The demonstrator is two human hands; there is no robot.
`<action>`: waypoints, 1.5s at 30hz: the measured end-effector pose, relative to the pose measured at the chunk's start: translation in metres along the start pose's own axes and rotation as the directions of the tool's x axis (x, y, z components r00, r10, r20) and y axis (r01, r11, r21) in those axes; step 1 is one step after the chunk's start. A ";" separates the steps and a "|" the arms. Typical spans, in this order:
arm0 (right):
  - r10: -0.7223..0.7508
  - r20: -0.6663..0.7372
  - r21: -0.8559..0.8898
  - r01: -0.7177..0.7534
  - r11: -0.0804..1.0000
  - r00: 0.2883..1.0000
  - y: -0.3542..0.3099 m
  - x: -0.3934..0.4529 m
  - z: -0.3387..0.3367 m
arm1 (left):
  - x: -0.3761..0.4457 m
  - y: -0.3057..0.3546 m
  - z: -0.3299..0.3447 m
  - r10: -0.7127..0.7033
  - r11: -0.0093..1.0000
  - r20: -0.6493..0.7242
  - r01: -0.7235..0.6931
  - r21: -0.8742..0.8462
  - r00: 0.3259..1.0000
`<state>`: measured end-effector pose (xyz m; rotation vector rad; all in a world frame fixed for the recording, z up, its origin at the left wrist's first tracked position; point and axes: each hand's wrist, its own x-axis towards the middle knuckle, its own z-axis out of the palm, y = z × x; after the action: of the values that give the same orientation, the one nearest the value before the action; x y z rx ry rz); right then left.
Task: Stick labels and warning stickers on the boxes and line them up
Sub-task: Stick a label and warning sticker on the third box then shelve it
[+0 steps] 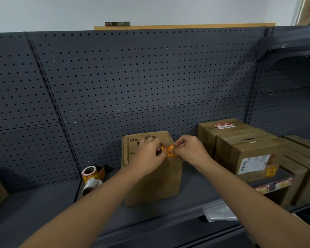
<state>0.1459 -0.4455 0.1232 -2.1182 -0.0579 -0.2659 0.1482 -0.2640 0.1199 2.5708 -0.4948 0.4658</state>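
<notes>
Dark perforated metal shelf (43, 199); left hand (149, 154), right hand (190, 151) pinch glossy orange sticker (168, 150) over square cardboard box (154, 181).

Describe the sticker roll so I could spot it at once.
Find the dark shelf under the pegboard. Left of the box that both hands work on stands the sticker roll, against the pegboard. Its orange-and-red stickers set it apart from the plain white roll lying before it.
</notes>
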 end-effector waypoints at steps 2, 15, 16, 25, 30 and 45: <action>-0.008 -0.001 -0.014 0.008 1.000 1.000 0.000 0.000 0.002 | -0.002 -0.001 0.000 -0.004 1.000 0.000 0.004 0.016 1.000; 0.028 0.001 -0.121 -0.028 0.992 1.000 -0.003 0.002 0.016 | 0.002 0.000 0.001 -0.103 0.992 0.118 0.093 0.083 0.988; 0.047 0.006 -0.112 -0.046 0.993 0.999 -0.003 0.003 0.017 | 0.004 -0.001 0.001 -0.109 0.992 0.132 0.100 0.075 0.985; 0.118 0.045 -0.037 -0.116 0.992 0.992 -0.005 0.015 0.026 | 0.008 -0.008 0.002 -0.198 0.978 0.114 0.205 -0.045 0.973; 0.133 0.004 0.124 -0.132 0.983 0.991 0.006 0.008 0.036 | 0.007 -0.014 0.000 -0.201 0.976 0.116 0.210 -0.062 0.973; 0.112 -0.021 -0.013 -0.113 0.994 0.993 0.018 0.008 0.050 | 0.009 0.003 0.002 -0.245 0.949 0.267 0.174 0.265 0.932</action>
<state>0.1648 -0.4133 0.0847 -2.1240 0.0752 -0.2210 0.1553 -0.2694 0.1229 2.9031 -0.2668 0.0621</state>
